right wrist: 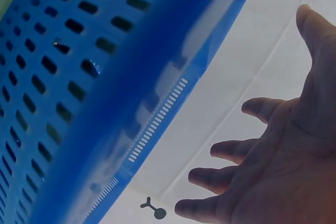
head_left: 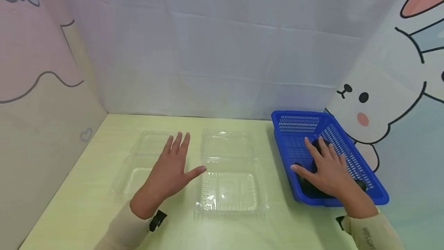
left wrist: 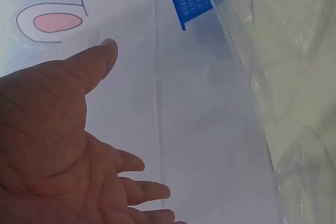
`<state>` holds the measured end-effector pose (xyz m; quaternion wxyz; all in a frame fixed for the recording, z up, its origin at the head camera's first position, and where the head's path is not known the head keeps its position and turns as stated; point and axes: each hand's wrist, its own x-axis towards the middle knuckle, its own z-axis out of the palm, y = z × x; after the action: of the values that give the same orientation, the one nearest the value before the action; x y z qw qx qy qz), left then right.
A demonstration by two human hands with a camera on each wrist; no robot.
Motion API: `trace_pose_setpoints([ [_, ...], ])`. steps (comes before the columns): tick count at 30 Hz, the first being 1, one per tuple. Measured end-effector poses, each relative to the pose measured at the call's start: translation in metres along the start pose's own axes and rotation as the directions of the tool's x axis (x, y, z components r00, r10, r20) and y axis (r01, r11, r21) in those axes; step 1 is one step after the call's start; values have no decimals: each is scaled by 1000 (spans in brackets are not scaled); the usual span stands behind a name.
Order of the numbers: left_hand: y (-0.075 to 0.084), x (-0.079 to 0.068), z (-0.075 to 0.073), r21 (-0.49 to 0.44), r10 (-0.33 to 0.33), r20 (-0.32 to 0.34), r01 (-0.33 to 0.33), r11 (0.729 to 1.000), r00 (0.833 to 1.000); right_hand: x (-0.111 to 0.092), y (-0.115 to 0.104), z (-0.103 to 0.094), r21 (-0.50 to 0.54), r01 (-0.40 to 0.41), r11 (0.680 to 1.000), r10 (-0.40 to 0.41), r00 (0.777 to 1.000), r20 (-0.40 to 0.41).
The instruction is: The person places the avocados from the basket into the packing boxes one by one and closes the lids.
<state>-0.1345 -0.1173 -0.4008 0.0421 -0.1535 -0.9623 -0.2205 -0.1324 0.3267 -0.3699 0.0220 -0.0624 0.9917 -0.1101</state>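
1. Spreads fingers wide on left hand (head_left: pixel 170 173) and right hand (head_left: pixel 327 171).
2. From head, shows right hand over basket (head_left: pixel 300 114), black items (head_left: pixel 308 188) inside; left hand over clear box (head_left: pixel 140 165), second box (head_left: pixel 229 190) just beside.
3. From wrists, adds palms, hidden from head; from right, basket slots close-up.

A pale yellow-green table (head_left: pixel 295 227) carried three things. A clear plastic container (head_left: pixel 138 176) lay open toward the left, partly hidden from view. Just beside it, around the middle, a second clear container (head_left: pixel 229 190) lay open too, one half behind the other. On the right stood a blue perforated basket (head_left: pixel 283 153), slightly aslant, its far end close to the table's back edge.
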Motion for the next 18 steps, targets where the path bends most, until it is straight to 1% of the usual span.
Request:
trace_pose_setpoints([
  [5,10,-7,4,-112,-11,37,15,994,999,-5,5,-2,10,-3,1000,3,1000,2],
  [10,18,-14,9,-189,-30,84,45,981,996,-8,8,-3,19,-8,1000,8,1000,5],
  [16,21,-18,18,-293,-42,129,78,953,991,-11,9,-2,11,-6,1000,6,1000,6],
  [18,23,-20,21,-322,-51,135,92,942,990,-13,9,-1,6,-4,1000,4,1000,4],
])
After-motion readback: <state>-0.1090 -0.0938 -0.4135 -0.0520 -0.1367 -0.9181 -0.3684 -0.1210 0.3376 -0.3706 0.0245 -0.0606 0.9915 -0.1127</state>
